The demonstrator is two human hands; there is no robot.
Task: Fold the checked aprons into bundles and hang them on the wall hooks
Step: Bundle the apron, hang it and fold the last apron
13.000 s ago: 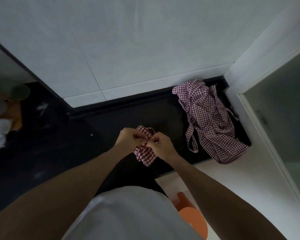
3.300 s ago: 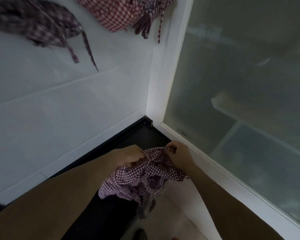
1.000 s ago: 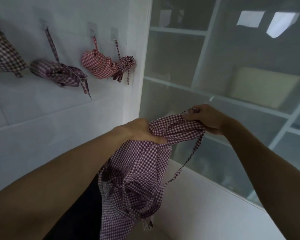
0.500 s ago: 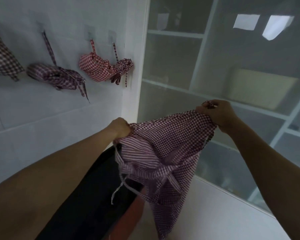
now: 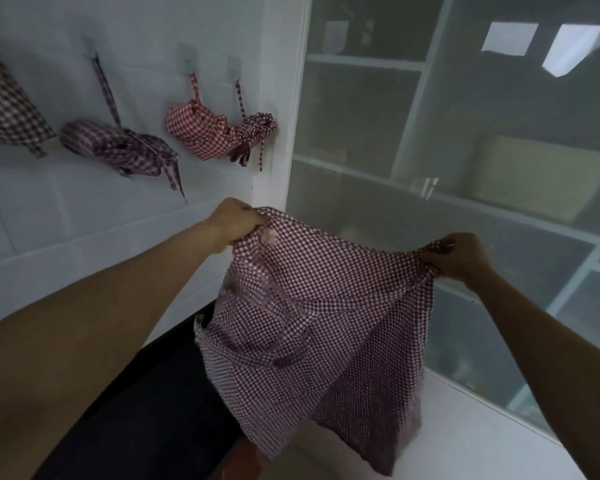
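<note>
A checked apron [image 5: 312, 306] was held spread at mid-frame, its top corners pinched by the left hand [image 5: 234, 223] and right hand [image 5: 459, 256]. Tied bundles [image 5: 201, 135] were hung on the white wall [image 5: 84, 216] at upper left.

5 checked aprons [image 5: 312, 306] (4 hung), 3 hooks [image 5: 187, 60], 2 hands [image 5: 234, 223]

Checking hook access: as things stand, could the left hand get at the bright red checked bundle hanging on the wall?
Probably not yet: the left hand grips the spread checked apron, though nothing blocks the bright red checked bundle.
</note>
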